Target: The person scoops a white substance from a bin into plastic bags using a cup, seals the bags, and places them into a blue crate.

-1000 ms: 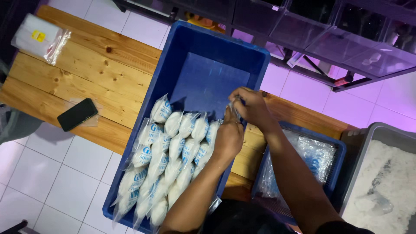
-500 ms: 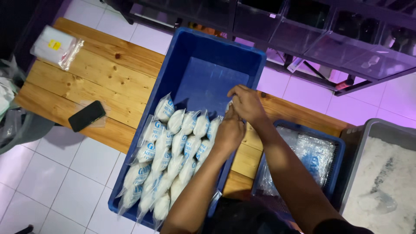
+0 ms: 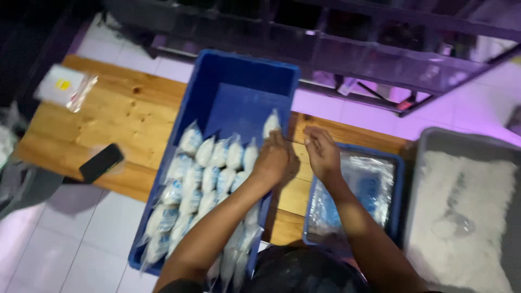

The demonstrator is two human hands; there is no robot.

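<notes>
white floor tiles under purple light surround a wooden surface (image 3: 130, 114) that carries a large blue crate (image 3: 247, 76). rows of small white filled bags (image 3: 209, 179) lie packed in the crate's near half, its far half bare. the left hand (image 3: 271, 160) rests at the crate's right wall, its grip pinching the newest white bag (image 3: 271, 123), which stands at the right end of the farthest row. the right hand (image 3: 323, 152) hovers just beside it over the surface, fingers curled; whether its grip holds anything, i cannot tell. a smaller blue bin (image 3: 399, 184) with clear plastic bags sits to the right, a grey tub (image 3: 461, 141) of white grains beyond it. a dark phone (image 3: 101, 162) and a clear packet (image 3: 65, 89) lie on the surface at left.
</notes>
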